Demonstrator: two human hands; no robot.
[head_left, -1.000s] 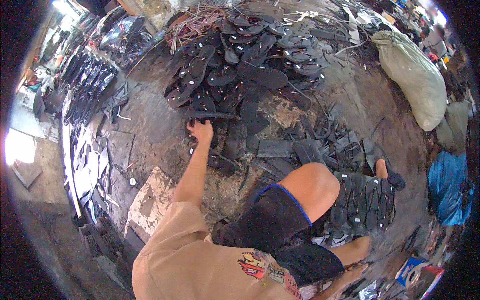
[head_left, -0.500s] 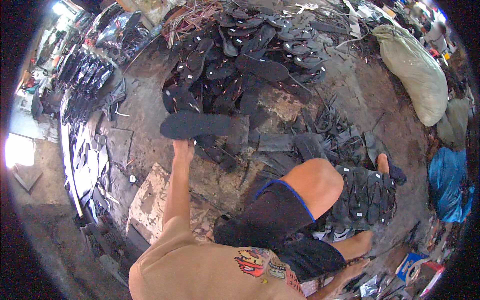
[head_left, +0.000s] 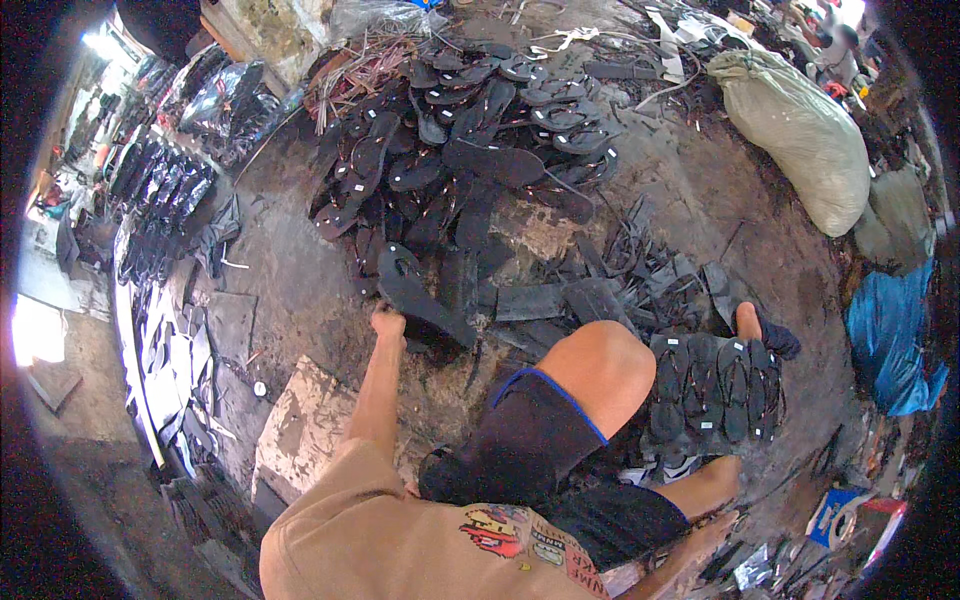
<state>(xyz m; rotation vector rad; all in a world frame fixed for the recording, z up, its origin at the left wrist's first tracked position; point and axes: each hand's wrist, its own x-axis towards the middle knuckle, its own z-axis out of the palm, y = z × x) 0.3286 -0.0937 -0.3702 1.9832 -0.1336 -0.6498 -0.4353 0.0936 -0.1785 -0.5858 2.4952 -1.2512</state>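
Note:
My left hand [head_left: 389, 322] reaches forward over the floor, its fingers closed at the edge of a black flip-flop [head_left: 418, 298]. That flip-flop lies slantwise, its strap end pointing away to the left; the fingertips are partly hidden. Just beyond is a big heap of black flip-flops [head_left: 490, 110], many with small white labels. My right forearm [head_left: 685, 556] comes in at the lower right beside my bent leg. The fingers of my right hand [head_left: 726, 521] are too unclear to read.
Several black flip-flops [head_left: 705, 390] lie in a row right of my raised knee. Black rubber strips and scraps [head_left: 620, 285] cover the floor ahead. A full pale sack [head_left: 800, 140] lies at the far right, near a blue bag [head_left: 890, 340]. Wrapped bundles [head_left: 165, 185] stand at left.
The flip-flop at my left hand went from lying crosswise with its flat sole showing to slanting with its strap side visible. My left hand moved slightly nearer and to the right.

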